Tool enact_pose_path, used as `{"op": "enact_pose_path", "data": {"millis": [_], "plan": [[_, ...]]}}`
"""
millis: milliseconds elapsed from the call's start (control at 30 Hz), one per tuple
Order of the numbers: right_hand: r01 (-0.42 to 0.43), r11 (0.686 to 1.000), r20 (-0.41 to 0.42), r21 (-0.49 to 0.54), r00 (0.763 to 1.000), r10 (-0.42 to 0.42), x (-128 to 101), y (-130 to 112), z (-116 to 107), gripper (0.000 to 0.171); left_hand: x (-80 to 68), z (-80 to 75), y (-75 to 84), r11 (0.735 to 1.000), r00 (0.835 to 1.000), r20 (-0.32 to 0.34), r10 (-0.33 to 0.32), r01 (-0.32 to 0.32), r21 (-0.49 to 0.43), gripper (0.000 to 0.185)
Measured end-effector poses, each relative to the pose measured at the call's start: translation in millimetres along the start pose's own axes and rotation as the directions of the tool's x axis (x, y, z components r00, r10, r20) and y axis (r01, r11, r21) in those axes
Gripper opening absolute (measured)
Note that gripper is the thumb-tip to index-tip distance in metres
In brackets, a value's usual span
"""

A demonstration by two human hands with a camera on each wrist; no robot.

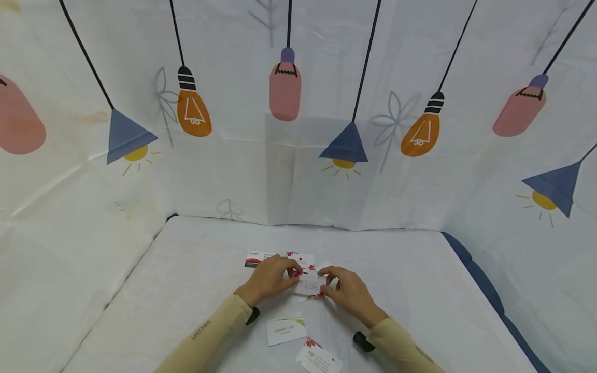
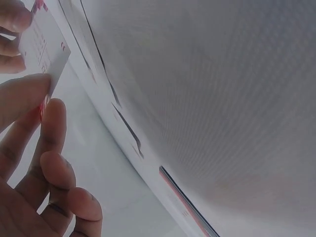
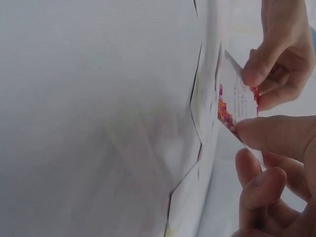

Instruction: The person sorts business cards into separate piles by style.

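A white business card with red floral corners [image 1: 309, 285] is held between both hands, tilted up off the table. My left hand [image 1: 270, 277] pinches its left edge between thumb and fingers. At the opposite edge, my right hand [image 1: 350, 292] grips the card with its thumb on the printed face. The left wrist view shows the card [image 2: 47, 42] with the left thumb against its near end. In the right wrist view, the card's red and orange corner [image 3: 225, 111] lies close to the right thumb. Fingertips behind the card are partly hidden.
Behind the hands lie a black, red and white card [image 1: 254, 262] and another red-flowered card [image 1: 304, 257]. Nearer the front are a white card with a green curve [image 1: 286, 334] and a red-flowered card [image 1: 319, 357]. All rest on a white-covered table [image 1: 196, 269], with a printed cloth [image 1: 233, 171] behind.
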State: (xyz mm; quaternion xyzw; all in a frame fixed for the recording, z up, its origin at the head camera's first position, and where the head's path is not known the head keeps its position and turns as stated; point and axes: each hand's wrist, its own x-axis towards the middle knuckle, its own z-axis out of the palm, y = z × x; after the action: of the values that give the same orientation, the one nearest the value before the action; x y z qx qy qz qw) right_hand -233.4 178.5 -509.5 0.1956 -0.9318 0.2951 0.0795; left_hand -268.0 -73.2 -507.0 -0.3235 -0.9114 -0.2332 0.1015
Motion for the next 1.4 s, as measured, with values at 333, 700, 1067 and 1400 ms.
{"op": "enact_pose_path", "data": {"millis": [333, 700, 1067, 1400], "plan": [[-0.032, 0.999, -0.012, 0.01, 0.999, 0.032, 13, -3, 4, 0.03, 4.1, -2.9, -5.4, 0.999, 0.998, -0.057, -0.03, 0.031, 0.018, 0.016], [-0.022, 0.999, -0.016, 0.031, 1.0, 0.022, 24, -4, 5, 0.03, 6.0, -1.7, -15.0, 0.989, 0.991, -0.025, -0.128, 0.126, -0.075, 0.017], [-0.052, 0.997, -0.024, 0.056, 0.998, 0.054, 41, -4, 9, 0.029, 12.3, -3.5, -26.1, 0.988, 0.989, -0.065, -0.136, 0.13, -0.084, 0.019], [-0.07, 0.995, -0.024, 0.068, 0.997, 0.072, 60, -2, 14, 0.03, 24.5, -4.9, -37.4, 0.98, 0.979, -0.067, -0.193, 0.188, -0.073, 0.018]]}}
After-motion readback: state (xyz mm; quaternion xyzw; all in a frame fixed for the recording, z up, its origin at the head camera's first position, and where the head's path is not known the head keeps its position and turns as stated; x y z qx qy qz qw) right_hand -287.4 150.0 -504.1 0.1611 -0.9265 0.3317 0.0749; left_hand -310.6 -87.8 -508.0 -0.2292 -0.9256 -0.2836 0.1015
